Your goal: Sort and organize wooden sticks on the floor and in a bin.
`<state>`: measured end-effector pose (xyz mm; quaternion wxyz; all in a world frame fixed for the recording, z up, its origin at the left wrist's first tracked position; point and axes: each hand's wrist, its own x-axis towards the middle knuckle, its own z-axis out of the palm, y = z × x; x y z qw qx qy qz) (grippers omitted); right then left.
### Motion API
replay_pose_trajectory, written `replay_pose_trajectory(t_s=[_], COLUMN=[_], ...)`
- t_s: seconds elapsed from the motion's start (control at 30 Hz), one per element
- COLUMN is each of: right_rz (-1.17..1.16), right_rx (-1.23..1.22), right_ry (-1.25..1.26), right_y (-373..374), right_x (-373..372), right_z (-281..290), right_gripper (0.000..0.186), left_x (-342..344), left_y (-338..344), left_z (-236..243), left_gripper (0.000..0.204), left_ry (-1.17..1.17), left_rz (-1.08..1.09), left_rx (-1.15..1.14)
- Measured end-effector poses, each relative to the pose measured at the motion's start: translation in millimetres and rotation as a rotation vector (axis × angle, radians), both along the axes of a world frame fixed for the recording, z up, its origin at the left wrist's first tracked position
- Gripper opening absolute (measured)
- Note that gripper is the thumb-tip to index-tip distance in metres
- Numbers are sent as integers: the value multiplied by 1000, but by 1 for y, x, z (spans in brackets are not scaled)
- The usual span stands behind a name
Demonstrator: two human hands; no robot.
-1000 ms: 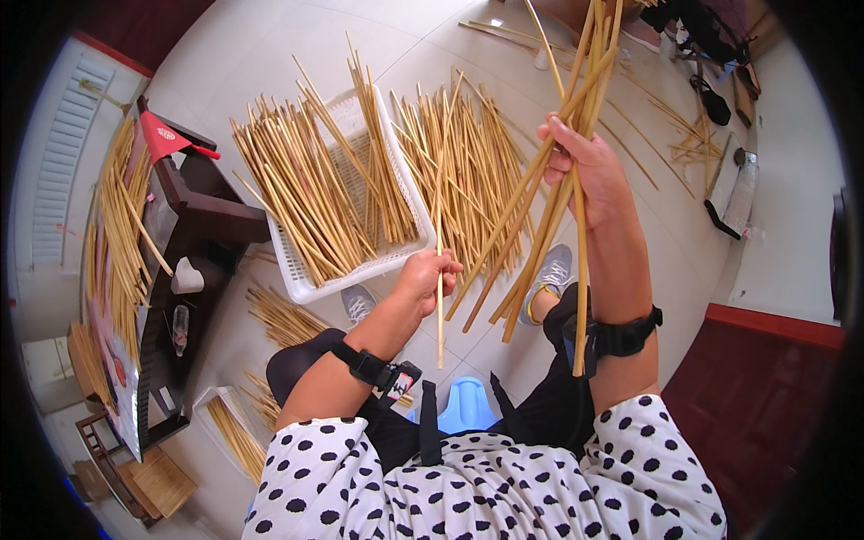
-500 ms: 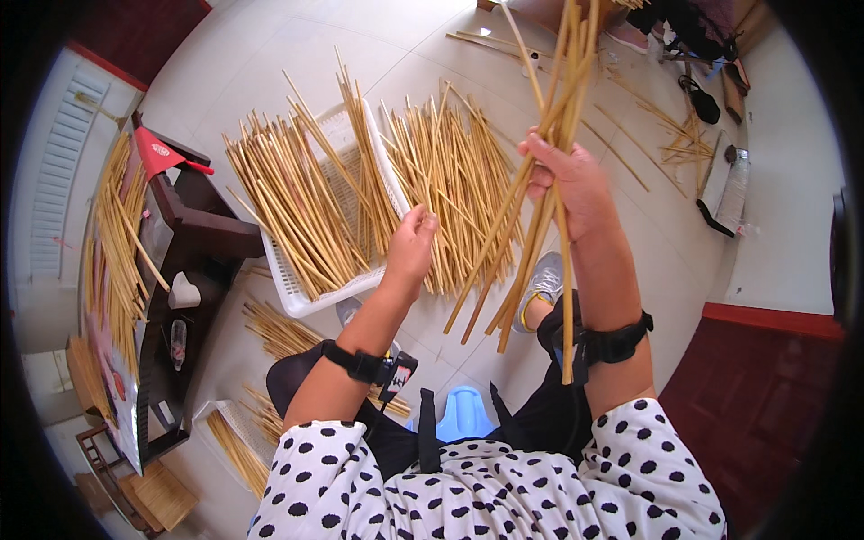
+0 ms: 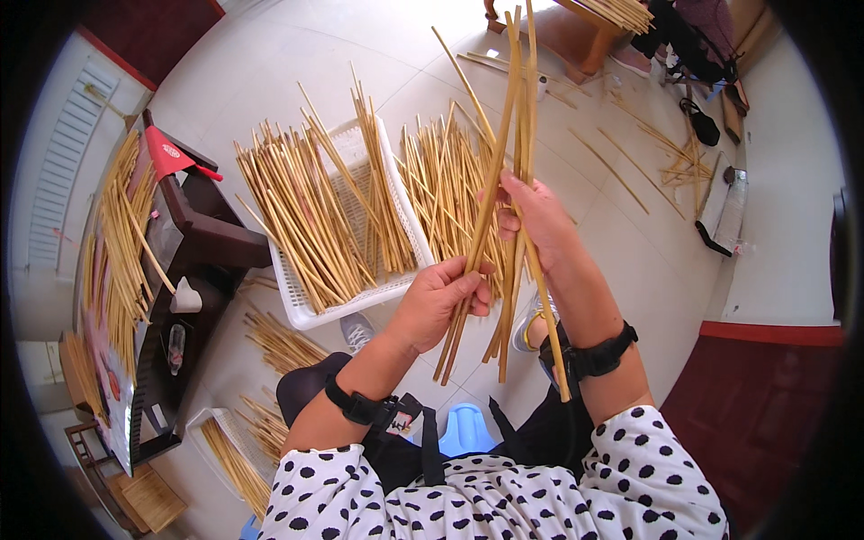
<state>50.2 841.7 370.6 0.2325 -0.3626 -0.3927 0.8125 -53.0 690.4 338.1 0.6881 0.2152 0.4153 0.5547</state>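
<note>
A loose bunch of long tan sticks point(image 3: 519, 135) stands between my two hands, fanned out at its lower ends. My right hand point(image 3: 533, 216) is closed around the bunch near its middle. Lower and to the left, my left hand point(image 3: 447, 301) pinches a couple of the same sticks, which lean along the bunch's left side. Behind my left hand sits a white plastic basket point(image 3: 306, 317) with rows of similar sticks point(image 3: 301, 211) in it. Another pile of sticks point(image 3: 450, 184) lies just right of the basket, partly hidden by my hands.
A dark wooden table point(image 3: 202, 229) with more sticks and a white cup point(image 3: 185, 296) stands at the left. Below it is a second white basket point(image 3: 216, 418). Scattered sticks point(image 3: 643, 171) lie on the floor at right. A blue stool point(image 3: 465, 430) shows between my legs.
My left hand has moved right from beside the basket and taken hold of sticks in the bunch. My right hand has come slightly lower and left, bringing the sticks along.
</note>
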Motion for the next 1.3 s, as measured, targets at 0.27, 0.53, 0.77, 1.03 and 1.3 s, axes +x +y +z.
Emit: replay_pose_trajectory(t_s=[0.27,0.53,0.77,1.03,1.3], right_rz=[-51,-57,-25,-117,-97], right_rx=[-78,-40,-78,-180,-164], right_ry=[-11,16,-10,74,65], right_y=[-4,-10,-12,-23,-33], right_x=[-8,-13,-13,-21,-29], right_z=[-1,-10,-4,-10,-40], right_gripper=[20,23,24,19,12], left_x=[-6,-8,-7,1,15], left_y=[-5,-5,-3,-3,-1], left_z=[10,9,9,6,-1], left_gripper=[24,13,14,21,24], left_ry=[-310,-397,-423,-95,500], left_rz=[95,177,195,151,297], left_rx=[42,47,37,-84,-116])
